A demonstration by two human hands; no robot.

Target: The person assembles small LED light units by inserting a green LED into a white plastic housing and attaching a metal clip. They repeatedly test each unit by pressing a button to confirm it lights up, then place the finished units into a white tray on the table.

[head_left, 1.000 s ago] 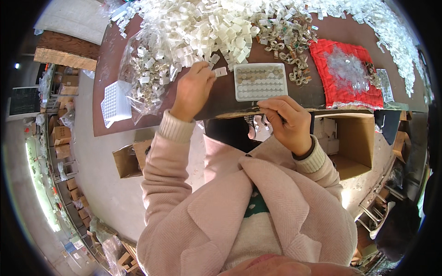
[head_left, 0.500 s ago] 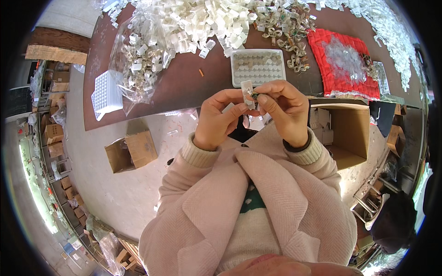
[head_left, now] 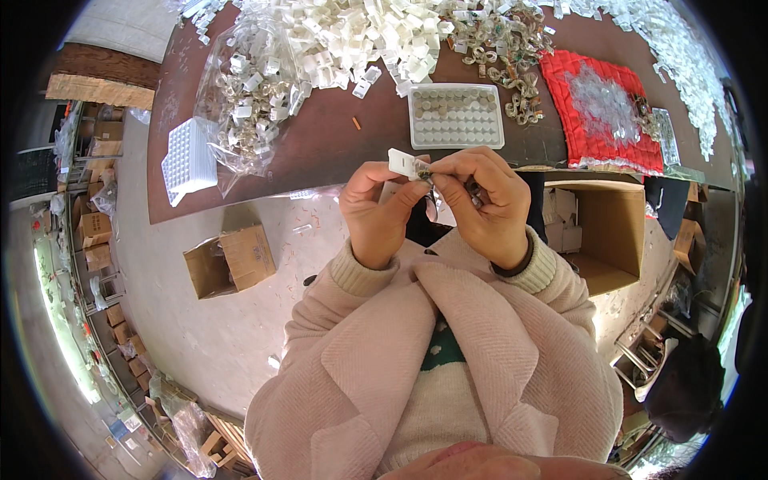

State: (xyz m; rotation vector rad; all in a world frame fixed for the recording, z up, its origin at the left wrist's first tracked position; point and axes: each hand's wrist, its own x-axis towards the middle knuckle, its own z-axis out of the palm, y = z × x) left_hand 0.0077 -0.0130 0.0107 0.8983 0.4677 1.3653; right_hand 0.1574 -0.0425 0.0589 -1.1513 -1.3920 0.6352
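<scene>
Both my hands meet in front of my chest, just off the table's near edge. Between thumb and fingers, my left hand (head_left: 378, 210) pinches a small white plastic housing (head_left: 402, 164), tilted with its flat face up. My right hand (head_left: 486, 204) pinches a small part with wires (head_left: 424, 173) at the housing's right end. Fingertips cover most of that part, so I cannot tell how far inside it sits. Beyond my hands, a white tray (head_left: 456, 144) holds rows of small round pieces.
Heaped white housings (head_left: 352, 48) cover the back of the brown table (head_left: 320, 148). Coiled wire parts (head_left: 524, 84) lie beside them. A red cloth (head_left: 564, 120) carries clear plastic pieces. Stacked white trays (head_left: 190, 164) stand at the left edge. Cardboard boxes (head_left: 248, 258) sit on the floor.
The white housing has turned from upright to lying tilted leftward in my left hand. My right fingers have shifted slightly left, against its right end.
</scene>
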